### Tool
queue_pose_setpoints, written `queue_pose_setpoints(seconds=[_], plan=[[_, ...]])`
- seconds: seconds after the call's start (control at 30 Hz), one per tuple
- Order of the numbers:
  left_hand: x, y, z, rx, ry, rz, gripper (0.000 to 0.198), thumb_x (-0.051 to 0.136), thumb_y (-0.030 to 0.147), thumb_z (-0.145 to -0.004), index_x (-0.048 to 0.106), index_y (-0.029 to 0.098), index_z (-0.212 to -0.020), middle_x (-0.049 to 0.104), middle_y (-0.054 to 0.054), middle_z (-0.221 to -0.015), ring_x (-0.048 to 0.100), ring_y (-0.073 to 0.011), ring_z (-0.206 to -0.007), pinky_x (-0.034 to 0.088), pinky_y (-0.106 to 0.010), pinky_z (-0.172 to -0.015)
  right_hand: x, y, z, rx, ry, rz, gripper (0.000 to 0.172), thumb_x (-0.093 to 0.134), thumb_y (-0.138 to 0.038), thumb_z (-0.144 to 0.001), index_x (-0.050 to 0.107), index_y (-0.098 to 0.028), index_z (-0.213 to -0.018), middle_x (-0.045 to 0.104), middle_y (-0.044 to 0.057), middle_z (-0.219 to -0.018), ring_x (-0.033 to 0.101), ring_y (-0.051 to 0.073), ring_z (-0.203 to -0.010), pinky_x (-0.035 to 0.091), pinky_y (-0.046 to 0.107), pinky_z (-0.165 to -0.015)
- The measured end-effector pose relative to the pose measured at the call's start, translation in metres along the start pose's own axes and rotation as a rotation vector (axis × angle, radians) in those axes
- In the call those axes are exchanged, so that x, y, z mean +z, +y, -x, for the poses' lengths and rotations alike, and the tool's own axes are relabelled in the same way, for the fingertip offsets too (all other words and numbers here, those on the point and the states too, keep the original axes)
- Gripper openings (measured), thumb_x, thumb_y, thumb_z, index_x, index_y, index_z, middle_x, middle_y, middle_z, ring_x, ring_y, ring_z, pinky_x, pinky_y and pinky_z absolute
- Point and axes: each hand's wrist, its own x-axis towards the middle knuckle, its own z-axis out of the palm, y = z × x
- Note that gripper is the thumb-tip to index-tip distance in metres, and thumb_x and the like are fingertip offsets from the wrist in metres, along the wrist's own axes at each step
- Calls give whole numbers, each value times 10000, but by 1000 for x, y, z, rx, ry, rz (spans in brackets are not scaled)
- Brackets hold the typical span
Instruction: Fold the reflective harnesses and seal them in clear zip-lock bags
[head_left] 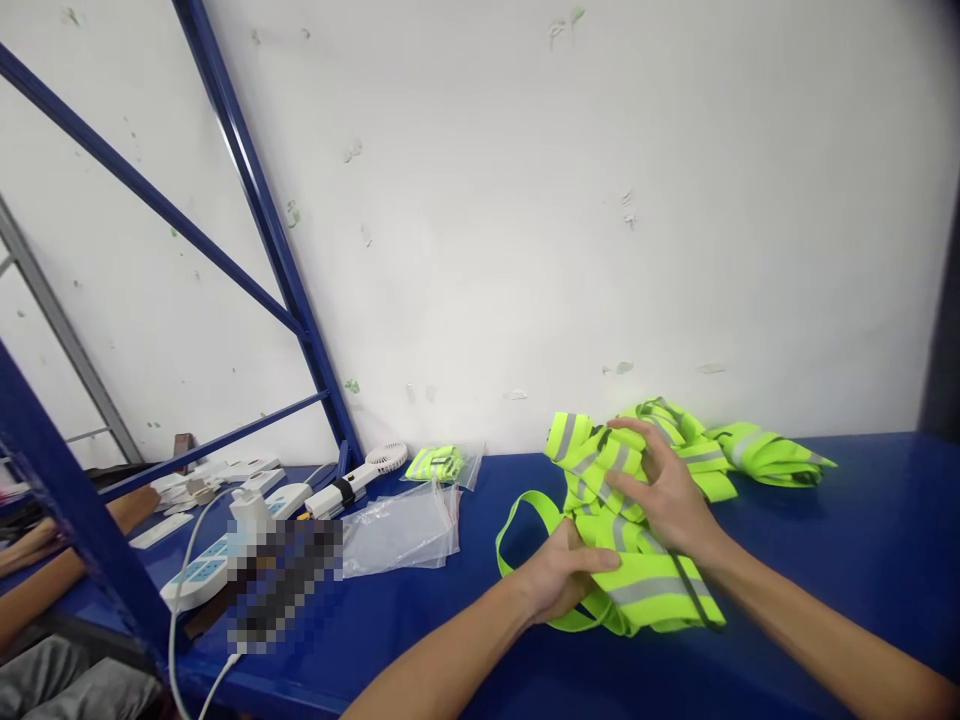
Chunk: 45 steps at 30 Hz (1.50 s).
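A neon yellow reflective strap vest [652, 590] with silver stripes is bunched between my two hands above the blue table. My left hand [555, 575] grips its lower left side, thumb lying across the yellow band and the other fingers underneath. Higher up, my right hand [667, 490] holds the gathered straps between thumb and fingers. A loop of strap hangs out to the left of my left hand. One dark thin cord or strip dangles below my right wrist. Behind my right hand lie more reflective straps [772, 455] in loose bundles against the wall.
Left of my hands are clear plastic bags [401, 530], a packed yellow strap bundle [436, 463] and a white handheld fan [386, 458]. Power strips [202, 570] with cables lie beside a blue metal frame [262, 190]. Another person's arm [45, 590] rests beyond it.
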Motion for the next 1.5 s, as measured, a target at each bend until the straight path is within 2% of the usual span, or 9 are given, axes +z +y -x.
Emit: queue_pose_setpoints(seconds=[0.2, 0.37, 0.53, 0.67, 0.83, 1.0, 1.2, 1.4, 1.5], plan=[[-15, 0, -5, -62, 166, -149, 576, 829, 214, -561, 622, 137, -1092, 698, -120, -1015, 671, -269, -940, 522, -349, -828, 9, 8, 7, -129, 75, 186, 460, 581, -187, -670, 542, -260, -1123, 619, 39, -1111, 598, 254, -982, 491, 333, -832], [-45, 20, -7, 5, 286, -523, 487, 688, 99, -634, 597, 131, -1112, 700, -77, -966, 651, -200, -826, 518, -297, -738, -1, 14, -3, 226, 72, -166, 593, 600, -179, -630, 515, -258, -1211, 644, -2, -784, 604, 203, -647, 502, 311, -585], [-70, 31, -6, -17, 312, -670, 430, 534, 63, -642, 632, 131, -1055, 685, -35, -875, 618, -164, -734, 459, -233, -621, -8, 18, -9, 345, -71, -420, 728, 617, -148, -627, 446, -225, -1330, 647, -28, -697, 619, 185, -641, 515, 302, -632], [-77, 31, -4, -33, 355, -703, 376, 517, 83, -645, 648, 135, -994, 672, -23, -841, 607, -163, -744, 434, -226, -618, -16, 25, -10, 195, -146, -82, 684, 615, -163, -660, 506, -250, -1330, 699, 25, -981, 650, 227, -787, 526, 341, -694], [-61, 22, -8, -28, 380, -556, 340, 598, 169, -678, 643, 138, -1014, 687, -36, -834, 626, -184, -730, 455, -272, -667, -19, 43, -9, -193, -149, 408, 541, 556, -172, -759, 589, -282, -1287, 624, 67, -1147, 599, 274, -1029, 503, 393, -843], [-48, 11, -12, 36, 342, -350, 376, 696, 294, -685, 630, 136, -1019, 695, -56, -863, 653, -199, -757, 491, -302, -716, -11, 66, -3, -403, -183, 668, 449, 468, -162, -853, 609, -303, -1254, 553, 111, -1251, 646, 233, -851, 540, 382, -746], [-54, 7, -11, 56, 455, -223, 529, 751, 349, -647, 572, 159, -1108, 697, -83, -967, 667, -234, -890, 506, -338, -815, -8, 70, 1, -452, -335, 632, 693, 416, -84, -844, 314, -349, -1476, 575, 62, -1307, 591, 269, -1116, 527, 425, -882], [-51, 13, -10, -13, 307, -11, 630, 551, 666, -755, 618, 130, -1078, 684, -150, -1054, 610, -320, -1096, 483, -448, -926, -7, 62, 8, -497, -460, 549, 769, 424, 31, -686, 531, -351, -1344, 616, 55, -1224, 546, 268, -1142, 459, 489, -966], [-53, 12, -10, 25, 369, -21, 555, 678, 561, -724, 629, 128, -1068, 689, -142, -1062, 605, -320, -1108, 476, -436, -950, -4, 51, 18, -464, -551, 526, 786, 447, 10, -663, 524, -366, -1348, 563, 53, -1286, 455, 289, -1244, 385, 528, -1039]])
